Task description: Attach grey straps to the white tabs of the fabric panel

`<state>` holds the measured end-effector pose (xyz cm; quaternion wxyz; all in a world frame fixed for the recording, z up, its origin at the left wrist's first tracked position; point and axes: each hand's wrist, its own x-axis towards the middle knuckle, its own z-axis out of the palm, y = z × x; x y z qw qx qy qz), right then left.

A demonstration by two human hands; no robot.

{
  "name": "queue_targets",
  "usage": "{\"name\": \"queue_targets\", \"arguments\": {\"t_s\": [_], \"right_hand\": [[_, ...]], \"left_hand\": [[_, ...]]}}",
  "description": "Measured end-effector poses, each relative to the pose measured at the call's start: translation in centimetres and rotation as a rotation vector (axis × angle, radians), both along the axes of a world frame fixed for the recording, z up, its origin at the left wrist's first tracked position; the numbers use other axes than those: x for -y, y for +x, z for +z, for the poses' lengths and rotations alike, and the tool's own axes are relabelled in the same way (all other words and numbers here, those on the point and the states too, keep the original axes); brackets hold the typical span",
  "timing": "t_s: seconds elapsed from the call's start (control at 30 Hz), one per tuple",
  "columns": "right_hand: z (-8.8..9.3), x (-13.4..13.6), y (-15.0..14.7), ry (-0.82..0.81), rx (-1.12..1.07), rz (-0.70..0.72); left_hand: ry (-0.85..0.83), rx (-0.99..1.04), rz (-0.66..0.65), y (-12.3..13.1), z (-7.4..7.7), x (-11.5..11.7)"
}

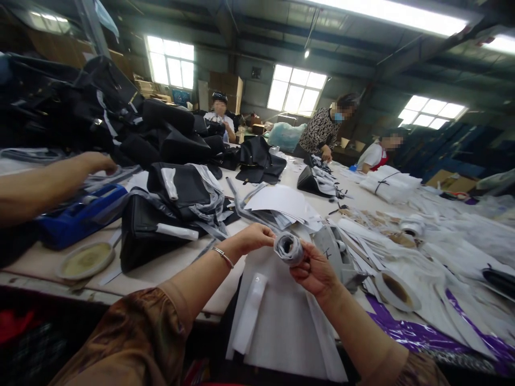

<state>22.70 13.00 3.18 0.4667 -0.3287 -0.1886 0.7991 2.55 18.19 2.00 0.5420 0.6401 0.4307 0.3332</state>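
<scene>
Between my two hands is a small coiled roll of greyish plastic strip (295, 252), its dark hollow end facing me. My right hand (316, 268) is wrapped round its right side. On its left edge, the fingers of my left hand (259, 238) are pinched together. Below the roll lies a panel covered in white foam sheet (287, 327), with a white-wrapped strip (251, 311) on its left part. To the left of my left hand stands a black handbag (148, 236) with white wrapping on its handles and front.
Another person's arm (48, 182) reaches in at left above a blue tape dispenser (82, 214). A tape roll (86, 260) lies at the table edge. Black bags (161, 128) are heaped behind. White sheets (281, 203), scraps and another tape roll (396, 292) spread rightward. Several people work beyond.
</scene>
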Motion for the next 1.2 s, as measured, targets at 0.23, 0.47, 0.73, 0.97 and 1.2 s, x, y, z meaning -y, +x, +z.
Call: {"name": "queue_targets", "arguments": {"t_s": [0.23,0.47,0.73,0.97,1.2], "right_hand": [[-0.3,1.1,-0.6,-0.034,0.075,0.024],[-0.1,2.7,-0.9,-0.057,0.297,0.082],[-0.6,3.8,-1.0,0.022,0.343,0.12],[-1.8,5.3,-1.3,0.123,0.454,0.166],[-2.2,5.5,-0.8,0.184,0.499,0.142]], "left_hand": [[0.04,-0.163,0.043,0.1,0.0,0.0],[0.306,-0.471,0.319,-0.3,1.2,1.8],[0.327,-0.758,0.25,-2.3,1.6,13.4],[0.087,-0.781,0.24,-1.5,-0.3,18.1],[-0.07,-0.487,0.274,-1.5,1.2,19.9]]}}
